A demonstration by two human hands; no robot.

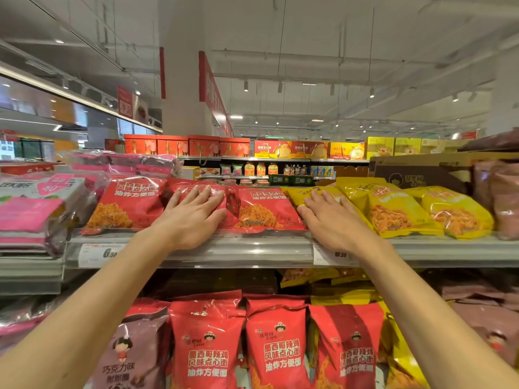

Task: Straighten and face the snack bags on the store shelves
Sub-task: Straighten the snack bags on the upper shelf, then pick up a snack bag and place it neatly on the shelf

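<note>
Red snack bags lie flat along the top shelf (252, 249). My left hand (193, 213) presses flat, fingers spread, on the middle red bag (216, 193). Another red bag (265, 209) lies between my hands, and one more (126, 204) lies to the left. My right hand (328, 217) rests with straight fingers on the leftmost yellow snack bag (303, 195). More yellow bags (398, 211) lie to its right. On the lower shelf, red bags (207, 343) stand upright facing me.
Pink and white packs (36, 211) are stacked at the left end. A cardboard box (421, 171) sits behind the yellow bags. Brownish bags (502, 197) lie at the far right. Price tags (97, 254) hang on the shelf rail. Another aisle's shelves stand behind.
</note>
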